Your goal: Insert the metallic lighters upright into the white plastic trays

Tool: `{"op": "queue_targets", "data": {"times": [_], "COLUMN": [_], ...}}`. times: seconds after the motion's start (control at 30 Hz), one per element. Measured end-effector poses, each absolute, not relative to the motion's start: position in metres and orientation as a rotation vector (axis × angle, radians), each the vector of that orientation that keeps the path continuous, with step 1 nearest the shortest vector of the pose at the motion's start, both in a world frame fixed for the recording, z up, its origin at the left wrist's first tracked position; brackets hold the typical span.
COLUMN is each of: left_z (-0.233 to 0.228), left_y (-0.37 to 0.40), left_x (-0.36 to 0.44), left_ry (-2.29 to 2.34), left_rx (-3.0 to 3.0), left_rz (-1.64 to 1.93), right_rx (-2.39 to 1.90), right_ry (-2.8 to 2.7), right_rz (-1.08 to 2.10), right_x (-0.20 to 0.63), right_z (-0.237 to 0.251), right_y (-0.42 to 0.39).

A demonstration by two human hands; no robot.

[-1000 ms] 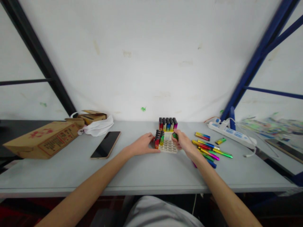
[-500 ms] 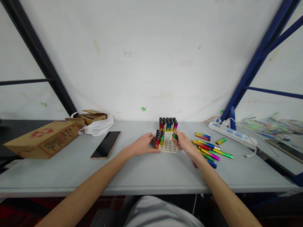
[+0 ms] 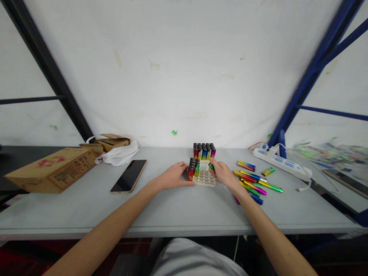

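The table (image 3: 172, 214) runs wide, its near edge just above the person's lap and its far edge against a white wall; the broad strip of bare top between that near edge and the hands is the freest room, while the sides are hemmed in by a box (image 3: 54, 168) and a phone (image 3: 128, 175) on the left and a power strip (image 3: 280, 160) on the right. A white tray (image 3: 204, 178) sits mid-table, with a few lighters (image 3: 193, 168) standing in its left rows (the rest of its pockets show bare) and a full block of lighters (image 3: 204, 150) just behind it. The left hand (image 3: 172, 176) lies flat and loosely spread on the table, fingers touching the tray's left side beside the standing lighters, holding nothing. The right hand (image 3: 224, 174) is curled at the tray's right edge, fingers pinched around a green lighter (image 3: 211, 166) that is over the tray's far right corner. Loose lighters (image 3: 253, 183) lie scattered on the table just right of that hand, some partly under the wrist, well short of the power strip.
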State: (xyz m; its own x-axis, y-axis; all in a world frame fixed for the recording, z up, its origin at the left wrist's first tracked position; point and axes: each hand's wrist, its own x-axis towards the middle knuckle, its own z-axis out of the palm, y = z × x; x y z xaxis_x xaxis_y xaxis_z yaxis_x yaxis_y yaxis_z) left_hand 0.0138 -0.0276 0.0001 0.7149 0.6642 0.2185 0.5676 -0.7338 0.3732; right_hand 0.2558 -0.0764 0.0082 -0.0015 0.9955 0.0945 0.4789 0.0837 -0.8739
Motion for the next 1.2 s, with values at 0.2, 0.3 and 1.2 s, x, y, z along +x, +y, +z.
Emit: {"op": "queue_targets", "data": {"times": [0.2, 0.3, 1.2], "left_z": [-0.001, -0.001, -0.003], "left_y": [-0.028, -0.027, -0.026], "left_x": [0.014, 0.013, 0.012], "left_ry": [0.974, 0.969, 0.976], "left_rx": [2.635, 2.638, 2.642], "left_rz": [0.508, 0.512, 0.49], "right_rx": [-1.574, -1.567, -1.081], "right_ry": [-1.568, -1.575, -1.908], "right_rz": [0.78, 0.78, 0.63], "right_x": [0.254, 0.254, 0.251], "right_z": [0.01, 0.01, 0.011], "right_y": [-0.08, -0.08, -0.083]}}
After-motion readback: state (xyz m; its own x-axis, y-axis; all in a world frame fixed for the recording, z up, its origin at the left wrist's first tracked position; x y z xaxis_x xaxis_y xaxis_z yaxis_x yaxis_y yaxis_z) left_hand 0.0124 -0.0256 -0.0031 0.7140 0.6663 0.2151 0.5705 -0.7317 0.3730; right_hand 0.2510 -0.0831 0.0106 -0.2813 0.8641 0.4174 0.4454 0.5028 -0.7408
